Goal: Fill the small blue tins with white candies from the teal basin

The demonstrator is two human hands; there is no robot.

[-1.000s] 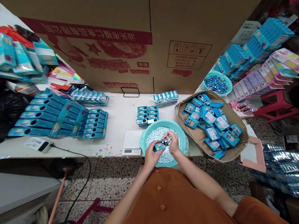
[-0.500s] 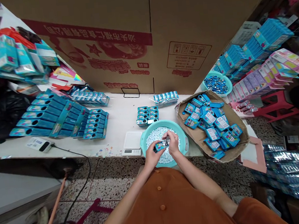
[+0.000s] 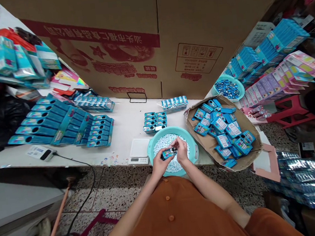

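Observation:
Over a turquoise basin (image 3: 191, 134) of small white pellets (image 3: 161, 143), my left hand (image 3: 158, 165) grips a small blue box (image 3: 167, 154) with a printed label. The box lies on its side, its right end toward my other hand. Several white pellets and something dark show at that end. My right hand (image 3: 182, 152) is closed right beside it, thumb and fingers bent together; what they hold, if anything, is hidden. A white kitchen scale (image 3: 138, 149) stands against the basin's left side.
Several small blue boxes (image 3: 149, 123) stand in rows behind the basin. A cut-down carton (image 3: 204, 143) full of blue boxes is at the right. Long blue display boxes (image 3: 44, 124) are stacked at the left. A large cardboard box (image 3: 127, 21) walls off the back.
My right hand's fingers have shifted slightly up and right at the end of the box, so more of the white and dark pieces show. My left hand holds almost still.

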